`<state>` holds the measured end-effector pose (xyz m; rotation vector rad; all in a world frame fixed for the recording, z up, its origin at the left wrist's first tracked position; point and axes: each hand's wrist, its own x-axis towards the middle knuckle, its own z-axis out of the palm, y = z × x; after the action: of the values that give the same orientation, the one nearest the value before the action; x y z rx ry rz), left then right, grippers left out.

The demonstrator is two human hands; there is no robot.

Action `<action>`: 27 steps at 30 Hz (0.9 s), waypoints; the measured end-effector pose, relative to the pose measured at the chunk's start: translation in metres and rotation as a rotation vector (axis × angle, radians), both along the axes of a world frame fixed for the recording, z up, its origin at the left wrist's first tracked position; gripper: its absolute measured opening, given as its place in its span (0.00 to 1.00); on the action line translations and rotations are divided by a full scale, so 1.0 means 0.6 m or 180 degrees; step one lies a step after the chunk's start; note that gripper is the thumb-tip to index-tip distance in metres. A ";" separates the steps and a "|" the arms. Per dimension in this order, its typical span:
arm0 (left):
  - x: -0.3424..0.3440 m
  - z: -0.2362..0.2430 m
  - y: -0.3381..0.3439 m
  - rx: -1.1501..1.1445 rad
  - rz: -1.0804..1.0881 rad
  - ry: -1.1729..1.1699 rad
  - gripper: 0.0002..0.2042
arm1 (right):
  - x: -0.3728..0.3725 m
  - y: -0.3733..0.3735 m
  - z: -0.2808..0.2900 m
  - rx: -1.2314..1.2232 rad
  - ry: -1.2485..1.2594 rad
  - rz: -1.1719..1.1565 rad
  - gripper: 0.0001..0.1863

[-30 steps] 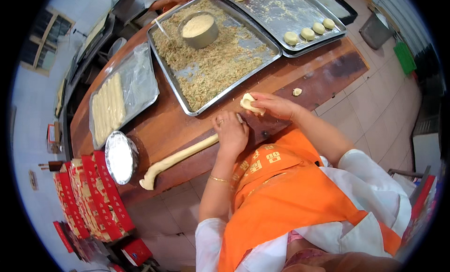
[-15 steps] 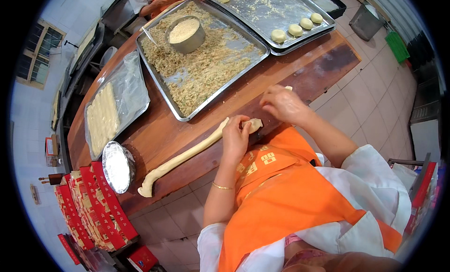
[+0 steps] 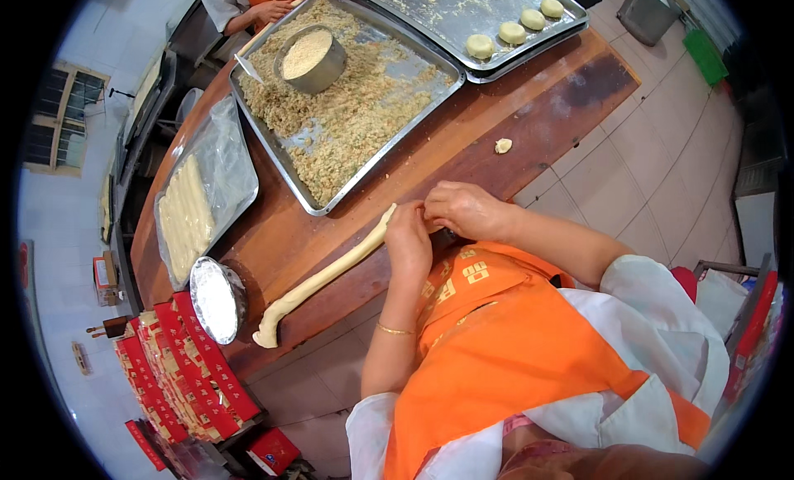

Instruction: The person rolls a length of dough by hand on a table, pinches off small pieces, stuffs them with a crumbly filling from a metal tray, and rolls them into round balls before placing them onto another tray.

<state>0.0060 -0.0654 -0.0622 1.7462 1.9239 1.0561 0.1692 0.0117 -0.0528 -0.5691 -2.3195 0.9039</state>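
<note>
At the near edge of the table [image 3: 546,99], in the head view, a rope [image 3: 335,275] of dough lay on a slant, its lower end bent and flattened, its upper end reaching the left hand [image 3: 408,234]. That hand was half closed, its fingers bent down and bunched together. The right hand [image 3: 463,211] met it from the other side, also curled, the fingertips of both close together. Knuckles hid whatever lay between the 2 hands; it was perhaps dough, but whether either had hold of anything could not be told. A bracelet [image 3: 395,329] circled the left wrist, above an orange apron [image 3: 496,348].

Past the right hand, a small lump [image 3: 503,146] lay apart on the bare wood. Farther off stood a large tray [image 3: 409,66] spread with crumbly filling [image 3: 339,141], and on the filling sat a round pot [image 3: 322,73] of pale crumbs [image 3: 306,54]. Beside it, a second tray [image 3: 438,21] bore 4 pale rounds [image 3: 512,33] in a row near its right end, with 1 more near the upper border of the view. To the left, a film-lined tray [image 3: 223,161] held dough strips [image 3: 186,215] side by side. A shiny bowl [image 3: 217,300] stood just below that tray, near red boxes [image 3: 186,372]. Across the table, a co-worker's hand [image 3: 273,11] was near the filling.
</note>
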 end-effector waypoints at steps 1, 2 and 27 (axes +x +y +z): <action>-0.002 0.002 0.001 -0.0032 -0.0014 0.0104 0.08 | 0.000 -0.001 -0.002 0.0227 -0.0099 0.0008 0.07; -0.003 0.008 0.002 -0.0050 -0.0005 0.0192 0.08 | -0.002 0.000 -0.002 0.0468 -0.0213 0.0037 0.07; 0.044 -0.005 0.144 -0.0380 -0.1081 0.1536 0.37 | 0.157 0.070 -0.008 0.0370 -0.0772 -0.1987 0.12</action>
<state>0.0323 0.0209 -0.0652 2.3021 1.7907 0.4170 0.2636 0.0536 -0.0578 -1.3128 -2.1605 0.4165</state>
